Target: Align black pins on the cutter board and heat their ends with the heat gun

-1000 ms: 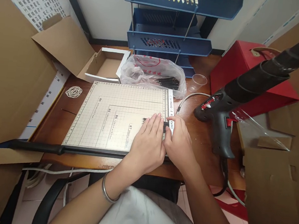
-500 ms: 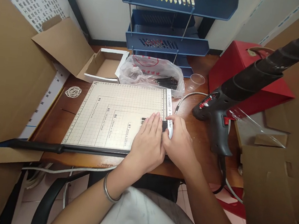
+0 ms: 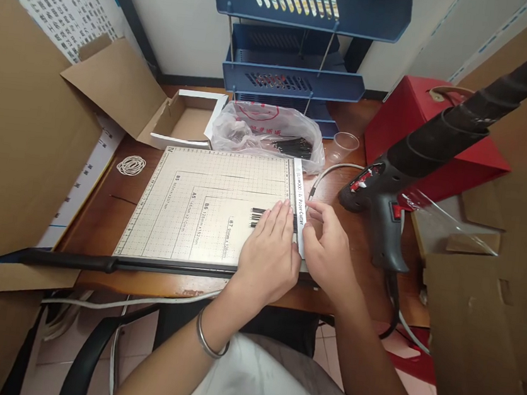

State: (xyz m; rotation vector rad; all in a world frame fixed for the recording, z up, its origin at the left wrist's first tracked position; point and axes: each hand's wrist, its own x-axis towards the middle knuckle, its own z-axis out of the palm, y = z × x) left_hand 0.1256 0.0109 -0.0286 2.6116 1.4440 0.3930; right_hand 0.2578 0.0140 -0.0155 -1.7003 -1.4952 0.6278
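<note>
My left hand [image 3: 269, 252] lies flat with its fingers stretched out, pressing a row of thin black wire-like pieces [image 3: 256, 217] onto the gridded board of a paper cutter [image 3: 181, 204]. Only the left ends of the pieces stick out past my fingers; their middles are covered. Just right of the cutter's white edge strip [image 3: 300, 195], my right hand [image 3: 328, 249] has its fingers curved and its thumb apart, with nothing visible between them. Along the board's near side runs the cutter's black arm, its handle [image 3: 66, 259] at the left.
A plastic bag [image 3: 271, 128] of similar black pieces sits behind the cutter, beside an open cardboard box [image 3: 187, 119] and a clear cup [image 3: 344, 144]. A heat gun [image 3: 389, 218] stands at the right before a red box [image 3: 411, 113]. A pale coil [image 3: 131, 165] lies left.
My right hand has let go of the white edge strip and moved slightly right. My left hand stays flat on the black pieces. The view has shifted slightly.
</note>
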